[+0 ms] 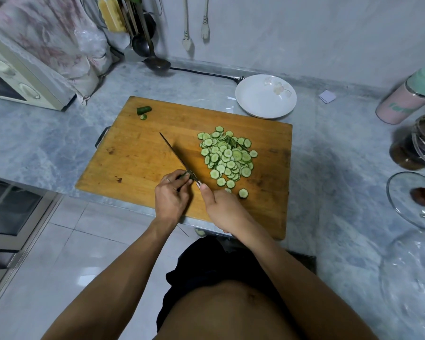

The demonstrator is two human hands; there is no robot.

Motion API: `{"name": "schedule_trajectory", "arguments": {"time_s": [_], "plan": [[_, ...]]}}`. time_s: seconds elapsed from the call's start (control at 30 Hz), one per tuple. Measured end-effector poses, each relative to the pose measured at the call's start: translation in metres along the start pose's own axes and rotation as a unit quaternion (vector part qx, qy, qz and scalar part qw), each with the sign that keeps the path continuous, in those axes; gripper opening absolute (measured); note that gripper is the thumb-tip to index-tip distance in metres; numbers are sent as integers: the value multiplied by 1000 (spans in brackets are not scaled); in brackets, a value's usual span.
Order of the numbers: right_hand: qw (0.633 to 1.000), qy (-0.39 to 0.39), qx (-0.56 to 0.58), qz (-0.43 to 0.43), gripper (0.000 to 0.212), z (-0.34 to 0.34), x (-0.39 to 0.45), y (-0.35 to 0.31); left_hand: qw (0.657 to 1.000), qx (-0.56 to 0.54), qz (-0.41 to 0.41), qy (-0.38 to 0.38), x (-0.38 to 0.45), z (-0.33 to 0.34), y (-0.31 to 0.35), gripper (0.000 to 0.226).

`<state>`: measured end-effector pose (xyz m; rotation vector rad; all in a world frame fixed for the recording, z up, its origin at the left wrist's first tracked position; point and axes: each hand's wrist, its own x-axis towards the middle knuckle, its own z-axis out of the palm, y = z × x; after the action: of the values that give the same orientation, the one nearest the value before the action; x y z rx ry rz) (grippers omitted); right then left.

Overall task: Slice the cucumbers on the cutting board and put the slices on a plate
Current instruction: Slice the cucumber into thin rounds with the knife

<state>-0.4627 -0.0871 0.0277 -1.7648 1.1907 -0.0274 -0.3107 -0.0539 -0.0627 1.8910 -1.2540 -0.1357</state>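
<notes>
Cucumber slices (227, 157) heaped on cutting board (138, 153)

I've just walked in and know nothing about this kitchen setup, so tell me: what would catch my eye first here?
Most likely the heap of cucumber slices on the right half of the wooden cutting board. Next, at the board's near edge, the right hand holds a knife while the left hand pinches the last green bit of cucumber against the blade. Beyond the board's far right corner sits a white plate, with no slices on it yet.
</notes>
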Motion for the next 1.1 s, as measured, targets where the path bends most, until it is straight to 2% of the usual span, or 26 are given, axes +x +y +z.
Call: {"name": "schedule_trajectory", "arguments": {"time_s": [0.13,0.27,0.4,0.83,0.97,1.1], "plan": [[999,4,21,26,68,-4,3,3,1000,-10,-18,-5,2,2,1,22],[992,13,101,74,68,-16,1,14,999,8,-30,-7,0,1,1,21],[986,14,132,97,68,-27,-1,20,999,24,-35,-19,2,-1,1,23],[999,-13,40,-10,66,-25,-22,3,999,2,-36,6,0,-3,4,20],[1000,-10,-10,-24,72,-21,-25,1,999,-11,-47,7,-3,-3,6,24],[1000,-14,-5,-15,66,-21,-28,0,999,-9,-41,13,-4,-1,7,26]]}}
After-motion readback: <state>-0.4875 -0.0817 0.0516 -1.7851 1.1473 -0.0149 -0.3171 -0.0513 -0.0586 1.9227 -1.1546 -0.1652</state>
